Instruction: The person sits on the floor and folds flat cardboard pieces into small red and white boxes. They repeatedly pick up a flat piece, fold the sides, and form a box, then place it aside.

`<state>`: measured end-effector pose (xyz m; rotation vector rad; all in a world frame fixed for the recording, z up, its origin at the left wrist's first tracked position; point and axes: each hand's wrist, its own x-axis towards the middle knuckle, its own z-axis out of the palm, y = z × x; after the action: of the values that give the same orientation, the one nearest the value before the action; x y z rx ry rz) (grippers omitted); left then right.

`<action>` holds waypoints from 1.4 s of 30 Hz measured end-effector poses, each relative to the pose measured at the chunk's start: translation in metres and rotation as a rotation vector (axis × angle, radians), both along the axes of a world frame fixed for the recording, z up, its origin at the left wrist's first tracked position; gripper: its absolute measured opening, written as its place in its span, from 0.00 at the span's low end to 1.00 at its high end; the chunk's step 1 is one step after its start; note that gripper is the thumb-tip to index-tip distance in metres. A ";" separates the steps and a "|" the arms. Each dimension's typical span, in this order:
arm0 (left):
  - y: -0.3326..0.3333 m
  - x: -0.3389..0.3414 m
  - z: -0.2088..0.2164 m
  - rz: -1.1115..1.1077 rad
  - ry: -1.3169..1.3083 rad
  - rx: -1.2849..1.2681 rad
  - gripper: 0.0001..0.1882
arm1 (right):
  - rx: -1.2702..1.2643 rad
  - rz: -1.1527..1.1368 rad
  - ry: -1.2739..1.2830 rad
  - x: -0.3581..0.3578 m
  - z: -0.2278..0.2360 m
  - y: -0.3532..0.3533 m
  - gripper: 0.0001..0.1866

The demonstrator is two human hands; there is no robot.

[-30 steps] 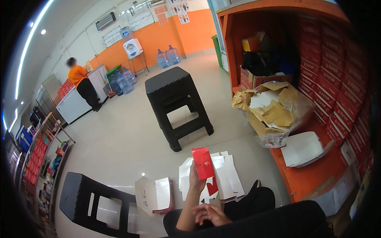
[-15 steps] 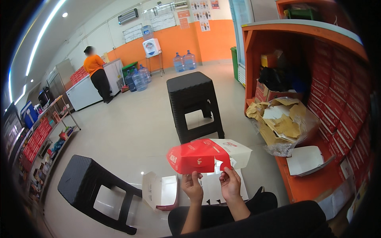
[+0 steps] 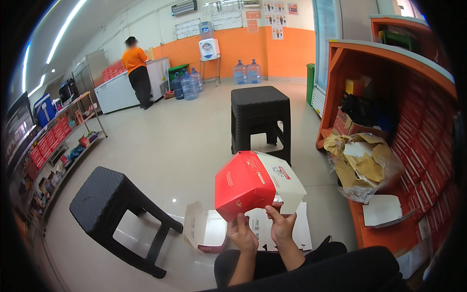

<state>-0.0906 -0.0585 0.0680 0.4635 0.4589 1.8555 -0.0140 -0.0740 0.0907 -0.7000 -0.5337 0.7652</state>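
A red and white cardboard food box (image 3: 245, 182), partly folded into shape, is held up in front of me. My left hand (image 3: 243, 234) grips its lower edge on the red side, with the thumb and fingers closed on the card. With thumb and fingers, my right hand (image 3: 280, 225) pinches the edge near where red meets white. Beneath, on the floor, lie flat white card sheets (image 3: 292, 232), partly hidden by my hands. Left of them an opened box (image 3: 212, 231) with a white inside stands on the floor.
Black plastic stools stand ahead (image 3: 260, 104) and at left (image 3: 99, 199). At right, an orange shelf (image 3: 360, 228) holds stacked red boxes (image 3: 418, 155), a torn paper-and-plastic bundle (image 3: 362, 163) and a white tray (image 3: 383, 210). A person in orange (image 3: 135, 65) stands by a white chest freezer (image 3: 116, 92).
The box has tilted and opened out from a flatter shape, showing more of its red face. Both hands stay on its lower edge. The whole view has shifted, so surroundings appear farther right.
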 end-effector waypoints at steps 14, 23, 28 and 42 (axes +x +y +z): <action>0.012 -0.019 -0.021 -0.234 -0.161 0.055 0.07 | -0.106 0.336 -0.009 -0.043 -0.025 0.027 0.06; 0.015 -0.037 -0.117 -0.466 -0.610 -0.517 0.43 | -0.204 0.298 -1.516 -0.104 -0.089 0.137 0.16; 0.036 0.000 -0.306 -0.640 -0.824 -0.113 0.37 | -0.285 0.717 -1.940 -0.155 -0.160 0.147 0.13; 0.016 0.011 -0.207 -0.450 0.350 -0.601 0.23 | -0.181 1.183 -1.316 -0.081 -0.184 0.136 0.26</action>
<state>-0.0798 -0.0430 -0.1391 0.4316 1.0195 1.1291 -0.0954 0.0622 -0.0937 -0.9994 -2.2197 1.3902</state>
